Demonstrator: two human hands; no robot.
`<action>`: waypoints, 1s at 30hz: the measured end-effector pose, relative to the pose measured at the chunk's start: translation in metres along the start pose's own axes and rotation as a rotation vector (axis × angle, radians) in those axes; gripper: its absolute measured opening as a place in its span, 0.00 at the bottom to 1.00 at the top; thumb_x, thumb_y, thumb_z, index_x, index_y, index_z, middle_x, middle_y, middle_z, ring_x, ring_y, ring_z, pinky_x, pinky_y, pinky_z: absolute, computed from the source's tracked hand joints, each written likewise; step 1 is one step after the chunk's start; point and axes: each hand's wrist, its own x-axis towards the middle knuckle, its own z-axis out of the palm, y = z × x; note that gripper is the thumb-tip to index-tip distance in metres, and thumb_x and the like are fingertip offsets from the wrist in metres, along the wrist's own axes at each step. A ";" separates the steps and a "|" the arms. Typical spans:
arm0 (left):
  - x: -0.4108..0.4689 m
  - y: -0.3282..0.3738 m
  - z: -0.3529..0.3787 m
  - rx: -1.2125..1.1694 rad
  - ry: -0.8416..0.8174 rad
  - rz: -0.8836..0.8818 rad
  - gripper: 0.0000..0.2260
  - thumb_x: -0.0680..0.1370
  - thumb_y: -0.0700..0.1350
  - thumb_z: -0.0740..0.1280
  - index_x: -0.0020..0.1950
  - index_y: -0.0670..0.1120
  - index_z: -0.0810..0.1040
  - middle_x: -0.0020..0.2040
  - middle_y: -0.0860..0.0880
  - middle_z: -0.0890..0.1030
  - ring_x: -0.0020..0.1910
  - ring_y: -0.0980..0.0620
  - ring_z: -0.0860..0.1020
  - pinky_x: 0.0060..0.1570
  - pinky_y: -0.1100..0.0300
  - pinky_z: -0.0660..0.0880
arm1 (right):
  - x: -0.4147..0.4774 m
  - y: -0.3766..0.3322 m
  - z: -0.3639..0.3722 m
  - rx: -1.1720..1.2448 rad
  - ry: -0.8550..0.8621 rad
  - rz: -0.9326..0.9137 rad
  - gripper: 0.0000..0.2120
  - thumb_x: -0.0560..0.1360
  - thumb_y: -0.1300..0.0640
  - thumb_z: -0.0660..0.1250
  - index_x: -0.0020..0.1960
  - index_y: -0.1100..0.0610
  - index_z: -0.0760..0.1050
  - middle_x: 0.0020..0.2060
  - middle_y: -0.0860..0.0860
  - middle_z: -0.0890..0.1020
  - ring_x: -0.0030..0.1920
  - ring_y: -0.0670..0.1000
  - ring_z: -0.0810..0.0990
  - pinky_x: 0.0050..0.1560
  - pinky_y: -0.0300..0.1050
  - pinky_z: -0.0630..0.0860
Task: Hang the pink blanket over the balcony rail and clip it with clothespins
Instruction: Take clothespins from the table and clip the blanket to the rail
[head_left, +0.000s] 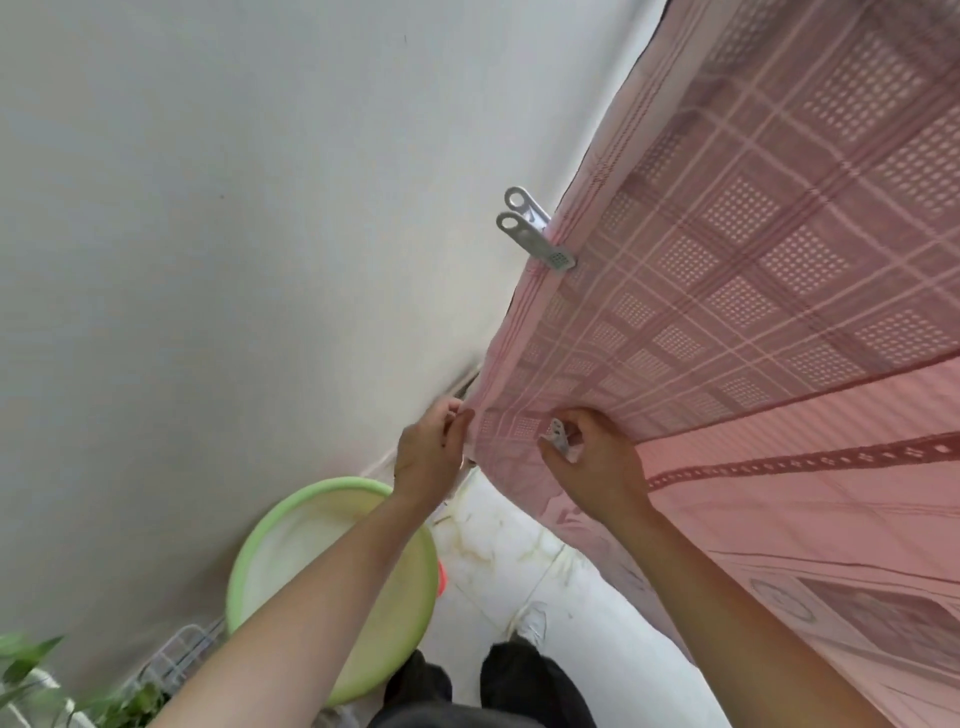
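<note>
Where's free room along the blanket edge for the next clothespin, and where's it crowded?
Free: the blanket edge between the fixed clothespin and the hands, and the edge above that clothespin. Crowded: the lower corner, where the left hand pinches the edge and the right hand holds a second clothespin against the cloth.

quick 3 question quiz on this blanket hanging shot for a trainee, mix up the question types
1. True or false: one clothespin is already clipped on the edge of the pink blanket.
2. What does the right hand hold? A) a hanger B) a second clothespin C) a brush
3. Fill in: the left hand pinches the blanket's ____, above the green basin.

Key: 1 true; 2 B; 3 edge
</note>
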 end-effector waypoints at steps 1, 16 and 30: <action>0.002 -0.002 -0.004 0.007 0.041 0.007 0.08 0.82 0.50 0.62 0.47 0.49 0.76 0.31 0.53 0.78 0.29 0.56 0.75 0.32 0.59 0.72 | 0.000 -0.002 0.002 -0.010 -0.012 -0.013 0.14 0.73 0.43 0.70 0.55 0.48 0.75 0.49 0.45 0.82 0.48 0.50 0.81 0.48 0.49 0.78; 0.030 -0.011 0.026 0.313 -0.463 -0.004 0.13 0.71 0.37 0.58 0.45 0.48 0.82 0.49 0.47 0.82 0.49 0.46 0.78 0.51 0.49 0.77 | 0.008 0.029 -0.005 -0.373 -0.171 0.278 0.15 0.74 0.46 0.66 0.55 0.54 0.77 0.54 0.54 0.82 0.54 0.58 0.81 0.51 0.47 0.77; 0.115 0.081 0.012 -0.615 -0.976 -0.265 0.28 0.63 0.46 0.70 0.60 0.34 0.76 0.57 0.33 0.73 0.56 0.37 0.71 0.61 0.36 0.65 | -0.019 -0.002 0.003 -0.210 -0.113 0.262 0.17 0.72 0.44 0.66 0.59 0.47 0.75 0.54 0.47 0.82 0.52 0.54 0.80 0.48 0.45 0.73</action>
